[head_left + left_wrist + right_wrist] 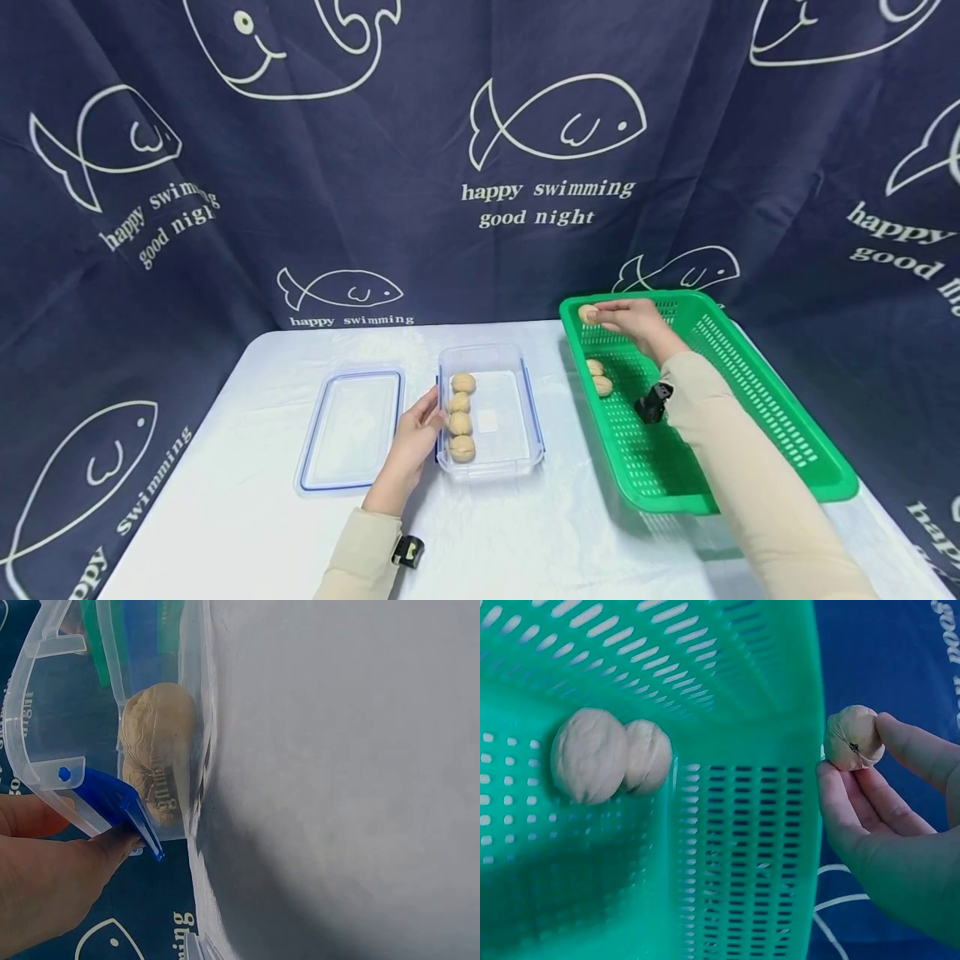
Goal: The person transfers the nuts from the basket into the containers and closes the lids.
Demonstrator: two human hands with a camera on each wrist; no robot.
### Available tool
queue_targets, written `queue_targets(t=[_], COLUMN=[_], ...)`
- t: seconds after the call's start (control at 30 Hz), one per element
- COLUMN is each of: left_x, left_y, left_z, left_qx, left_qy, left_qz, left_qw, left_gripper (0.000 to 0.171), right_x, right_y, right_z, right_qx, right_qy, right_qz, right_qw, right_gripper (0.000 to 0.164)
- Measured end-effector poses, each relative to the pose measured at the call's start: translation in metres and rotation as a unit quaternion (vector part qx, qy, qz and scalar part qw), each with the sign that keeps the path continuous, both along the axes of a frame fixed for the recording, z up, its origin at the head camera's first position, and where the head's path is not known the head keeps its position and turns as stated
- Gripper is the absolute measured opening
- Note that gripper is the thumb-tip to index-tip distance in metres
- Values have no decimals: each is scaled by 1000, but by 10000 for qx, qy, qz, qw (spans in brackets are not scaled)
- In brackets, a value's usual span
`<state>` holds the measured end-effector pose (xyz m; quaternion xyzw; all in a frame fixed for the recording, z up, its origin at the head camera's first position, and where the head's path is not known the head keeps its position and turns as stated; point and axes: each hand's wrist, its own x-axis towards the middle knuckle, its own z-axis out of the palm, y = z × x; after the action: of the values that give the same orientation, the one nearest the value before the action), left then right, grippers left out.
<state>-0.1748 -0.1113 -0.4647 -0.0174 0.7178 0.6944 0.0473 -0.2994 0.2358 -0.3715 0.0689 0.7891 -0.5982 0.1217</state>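
Observation:
My right hand [637, 321] pinches a walnut [853, 738] between thumb and fingers, level with the far rim of the green basket [626, 492]. Two more walnuts [590, 755] lie together inside that basket, against its left side in the head view. My left hand [415, 442] grips the left wall of a clear plastic container [491, 471], thumb by its blue side latch [120, 806]. Inside the container, several walnuts [462, 448] stand in one row along the left wall; the right part of its floor shows a small white square.
A clear lid [348, 429] with a blue seal lies flat on the white table [217, 500], left of the container. Behind the table hangs a dark blue curtain [420, 208] with fish drawings. The basket stands near the table's right edge.

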Motion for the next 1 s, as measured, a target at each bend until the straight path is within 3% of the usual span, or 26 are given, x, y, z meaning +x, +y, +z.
queue_targets(t=[0.27,0.5,0.77,1.0], left_x=[0,0,1,0], left_y=[0,1,1,1], left_z=[-3,-2,1,3], left_qx=[-101,-76,-121,-125], left_qy=[-100,-53,-179,-121], left_qz=[39,-22,6,-24], left_qw=[9999,10000,9998,9998], left_gripper=[51,51,52,52], right_x=[17,32,49,63], right_y=[-10,-26,-53,-87], right_z=[12,20,27,31], right_qx=[-224,-772,-1232,-1295], right_qy=[251,485,633,675], right_qz=[95,124,52,-185], right_qw=[9994,9958,9903,9891], right_gripper=[55,56,52,49])
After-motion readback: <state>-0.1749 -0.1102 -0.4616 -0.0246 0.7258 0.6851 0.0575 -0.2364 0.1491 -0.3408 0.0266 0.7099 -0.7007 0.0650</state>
